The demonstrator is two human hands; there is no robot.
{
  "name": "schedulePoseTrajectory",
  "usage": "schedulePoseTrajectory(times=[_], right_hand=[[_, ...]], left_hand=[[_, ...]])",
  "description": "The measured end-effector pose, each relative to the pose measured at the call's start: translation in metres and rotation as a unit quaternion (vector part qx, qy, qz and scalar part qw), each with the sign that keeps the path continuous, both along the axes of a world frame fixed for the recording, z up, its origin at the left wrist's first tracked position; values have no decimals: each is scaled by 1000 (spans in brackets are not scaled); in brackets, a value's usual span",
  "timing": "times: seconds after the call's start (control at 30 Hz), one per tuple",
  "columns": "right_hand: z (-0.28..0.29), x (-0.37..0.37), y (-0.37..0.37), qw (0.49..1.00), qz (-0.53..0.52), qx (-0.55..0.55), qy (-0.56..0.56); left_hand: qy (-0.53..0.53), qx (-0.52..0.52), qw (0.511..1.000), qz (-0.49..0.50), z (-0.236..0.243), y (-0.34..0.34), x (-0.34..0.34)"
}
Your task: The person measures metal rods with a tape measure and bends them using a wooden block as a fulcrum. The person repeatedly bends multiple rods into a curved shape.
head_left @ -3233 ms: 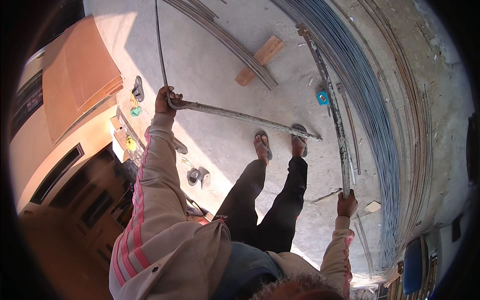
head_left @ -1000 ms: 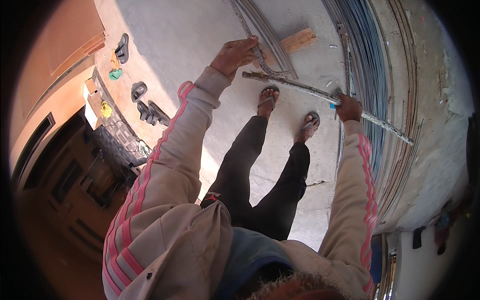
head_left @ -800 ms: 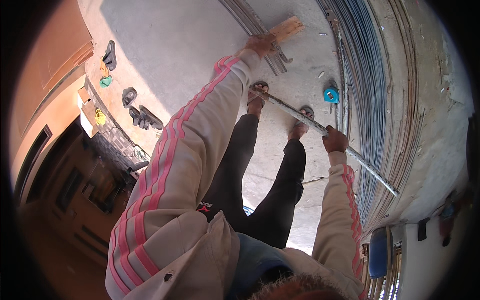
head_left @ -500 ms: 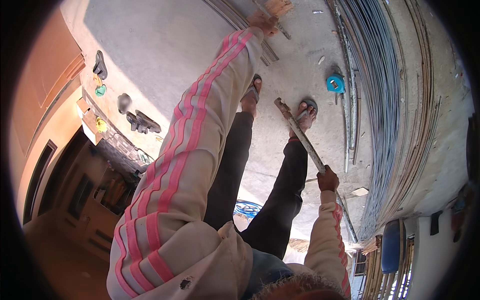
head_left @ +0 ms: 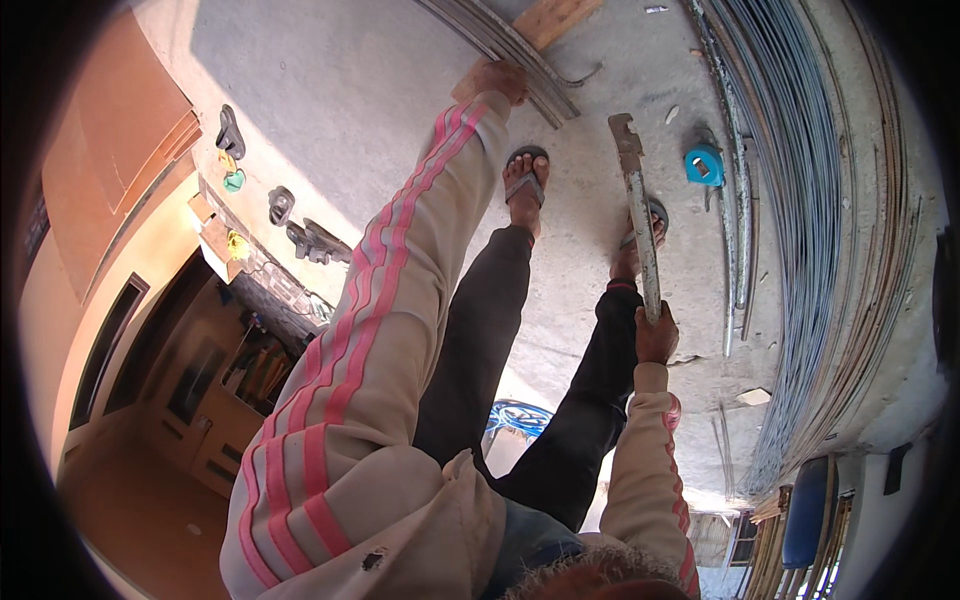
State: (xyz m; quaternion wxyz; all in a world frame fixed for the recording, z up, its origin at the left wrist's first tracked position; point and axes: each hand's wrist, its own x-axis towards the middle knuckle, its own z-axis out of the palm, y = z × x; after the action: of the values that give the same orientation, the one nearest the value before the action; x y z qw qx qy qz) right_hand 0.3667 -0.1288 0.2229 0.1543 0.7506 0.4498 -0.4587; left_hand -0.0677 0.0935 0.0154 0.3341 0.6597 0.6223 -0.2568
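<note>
My right hand (head_left: 656,335) is closed round a long rusty, paint-worn steel bar (head_left: 643,220) with a notched, hooked end, like a rebar bending bar. Its notched end points away from me, above the floor near my right foot. My left hand (head_left: 495,82) reaches far forward, its fingers curled at the side of a small bundle of steel rods (head_left: 535,85) lying on the concrete. The exact grip there is partly hidden. Beyond the rods lies a piece of wood (head_left: 556,20), and a thin rod with a bent end (head_left: 585,76) sticks out beside them.
Long bundles of thin steel rods (head_left: 805,200) run along the right side. A teal tape measure (head_left: 704,165) lies beside metal pipes (head_left: 738,230). Sandals (head_left: 318,243) rest at the left by a doorway. A blue coil (head_left: 520,418) is behind my legs. My sandalled feet (head_left: 525,185) stand apart.
The bar in my right hand has swung more upright, its notched end moving right and away. My left hand has come down and left, off a bar-like piece, to the rod bundle. The view has shifted.
</note>
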Motion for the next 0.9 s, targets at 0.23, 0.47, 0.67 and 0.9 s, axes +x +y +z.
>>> schedulePoseTrajectory(times=[0.23,0.47,0.67,0.9], right_hand=[[-20,-25,-9,997,-53,52,19],[-30,-22,-18,997,-76,22,15],[-27,-27,-22,997,-65,9,-34],[-33,-25,-29,997,-69,15,-25]], left_hand=[[-61,96,811,574,17,-17,44],[81,92,892,435,8,-4,37],[83,-50,920,379,28,16,29],[22,39,825,563,34,-1,32]])
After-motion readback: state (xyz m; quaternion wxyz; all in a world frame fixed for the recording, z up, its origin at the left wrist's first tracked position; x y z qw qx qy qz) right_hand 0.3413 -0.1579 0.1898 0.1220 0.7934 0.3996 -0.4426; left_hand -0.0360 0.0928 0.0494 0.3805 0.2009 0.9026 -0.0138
